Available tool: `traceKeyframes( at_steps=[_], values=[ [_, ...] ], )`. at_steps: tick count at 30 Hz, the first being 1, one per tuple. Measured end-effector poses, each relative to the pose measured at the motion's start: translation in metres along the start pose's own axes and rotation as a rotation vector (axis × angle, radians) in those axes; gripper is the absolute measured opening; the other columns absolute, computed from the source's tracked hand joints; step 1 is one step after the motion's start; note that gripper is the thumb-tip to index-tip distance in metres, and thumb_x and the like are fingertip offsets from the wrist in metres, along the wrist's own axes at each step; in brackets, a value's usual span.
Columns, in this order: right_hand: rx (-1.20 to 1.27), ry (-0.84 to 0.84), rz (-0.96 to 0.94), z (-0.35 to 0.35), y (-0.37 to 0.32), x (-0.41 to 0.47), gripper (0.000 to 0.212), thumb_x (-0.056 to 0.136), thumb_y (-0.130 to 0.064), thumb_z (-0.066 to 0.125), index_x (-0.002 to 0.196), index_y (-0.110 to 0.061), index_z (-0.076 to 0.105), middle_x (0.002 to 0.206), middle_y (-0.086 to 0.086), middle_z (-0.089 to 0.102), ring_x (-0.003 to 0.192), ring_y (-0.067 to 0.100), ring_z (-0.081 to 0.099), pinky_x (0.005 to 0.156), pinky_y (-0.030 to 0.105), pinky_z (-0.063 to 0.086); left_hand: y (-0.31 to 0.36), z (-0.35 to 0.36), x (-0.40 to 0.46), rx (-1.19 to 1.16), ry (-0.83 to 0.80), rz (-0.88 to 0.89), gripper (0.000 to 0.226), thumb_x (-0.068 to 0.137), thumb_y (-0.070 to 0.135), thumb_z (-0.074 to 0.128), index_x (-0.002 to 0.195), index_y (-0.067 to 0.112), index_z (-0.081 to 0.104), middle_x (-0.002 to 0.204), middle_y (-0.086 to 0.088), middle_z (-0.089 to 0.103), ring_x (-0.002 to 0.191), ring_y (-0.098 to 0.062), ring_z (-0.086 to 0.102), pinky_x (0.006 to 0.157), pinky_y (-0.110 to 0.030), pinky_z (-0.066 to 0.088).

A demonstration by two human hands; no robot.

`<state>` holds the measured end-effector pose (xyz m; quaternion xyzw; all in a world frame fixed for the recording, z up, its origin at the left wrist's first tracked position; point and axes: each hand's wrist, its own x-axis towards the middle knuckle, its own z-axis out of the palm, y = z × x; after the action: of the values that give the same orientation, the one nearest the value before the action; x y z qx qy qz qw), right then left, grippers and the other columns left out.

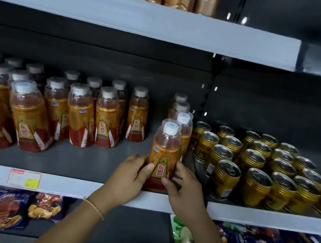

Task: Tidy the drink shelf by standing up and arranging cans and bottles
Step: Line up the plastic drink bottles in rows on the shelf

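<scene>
The left hand (130, 175) and the right hand (182, 187) both curl round the lower half of one bottle (164, 155), thumbs across its label, gripping it from either side at the front edge of the drink shelf (80, 164). The bottle stands upright, long axis vertical, white cap on top, label facing the camera. To the left of the bottle lies a bare strip of shelf floor, open right to the back wall. Directly behind the bottle three more of the same kind stand in a line (183, 124), the nearest almost touching it. Further left of the bottle the other bottles (79, 114) stand in rows. Just right of the bottle, packed upright gold cans (256, 164) crowd close. Below the bottle, snack bags (7, 211) fill the lower shelf
</scene>
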<state>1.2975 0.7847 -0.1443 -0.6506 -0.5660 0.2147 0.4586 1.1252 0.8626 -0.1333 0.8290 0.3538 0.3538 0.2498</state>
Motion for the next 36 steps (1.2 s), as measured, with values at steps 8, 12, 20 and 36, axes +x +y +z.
traceKeyframes(
  at_steps=[8,12,20,36],
  values=[
    [0.047,0.040,0.034,-0.023,0.020,-0.005,0.074,0.082,-0.027,0.082,0.145,-0.038,0.045,0.132,-0.012,0.060,0.112,0.007,0.064,0.097,0.035,0.056,0.015,0.024,0.001,0.024,0.022,0.030,0.050,0.094,0.050,0.046,0.125,0.015,0.064,0.099,0.001,0.064,0.095,-0.010,0.058,0.086,-0.024,0.047],
    [0.079,0.062,0.030,-0.023,0.027,-0.003,0.070,0.082,-0.024,0.082,0.133,-0.053,0.044,0.126,-0.025,0.062,0.113,-0.001,0.062,0.099,0.028,0.054,0.019,0.028,0.004,0.025,0.000,0.022,0.054,0.094,0.049,0.044,0.128,0.011,0.062,0.107,-0.001,0.064,0.101,-0.012,0.058,0.091,-0.027,0.046],
    [0.135,0.072,-0.001,-0.020,0.028,0.000,0.073,0.079,-0.023,0.084,0.120,-0.070,0.045,0.123,-0.037,0.060,0.114,-0.006,0.061,0.101,0.026,0.052,0.019,0.034,0.002,-0.002,0.020,0.006,0.051,0.095,0.045,0.043,0.133,0.013,0.056,0.125,0.002,0.062,0.116,-0.012,0.055,0.100,-0.031,0.044],
    [0.038,0.087,0.012,-0.013,0.029,-0.003,0.073,0.084,-0.030,0.081,0.142,-0.045,0.040,0.133,-0.020,0.060,0.119,-0.002,0.059,0.103,0.028,0.052,0.012,0.036,0.003,-0.023,0.026,-0.048,0.049,0.096,0.046,0.042,0.135,0.019,0.054,0.110,-0.002,0.063,0.106,-0.014,0.053,0.094,-0.031,0.045]
  ],
)
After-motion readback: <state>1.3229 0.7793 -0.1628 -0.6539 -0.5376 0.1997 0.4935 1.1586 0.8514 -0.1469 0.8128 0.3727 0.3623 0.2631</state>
